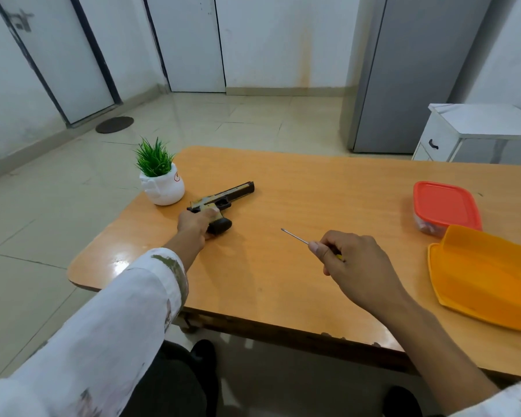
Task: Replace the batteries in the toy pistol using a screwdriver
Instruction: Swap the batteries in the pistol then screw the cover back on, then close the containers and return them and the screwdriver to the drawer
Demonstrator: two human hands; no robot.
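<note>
The person wears a loose white long-sleeved shirt, its cloth printed with faint, washed-out blotches of grey-green and paler grey. The left sleeve [118, 326] is wide and ends part-way up the forearm in a broad cuff with an olive-grey smear along its edge, so the wrist and left hand [193, 222] are uncovered. The right sleeve [506, 401] shows only as a white corner with a green-grey mark at the lower right edge of view, with the forearm and right hand [352, 263] bare, and dark trousers [169, 386] show below.

Bright, even indoor light, glare on the table [124, 260] corner, wide-angle bending at edges.
</note>
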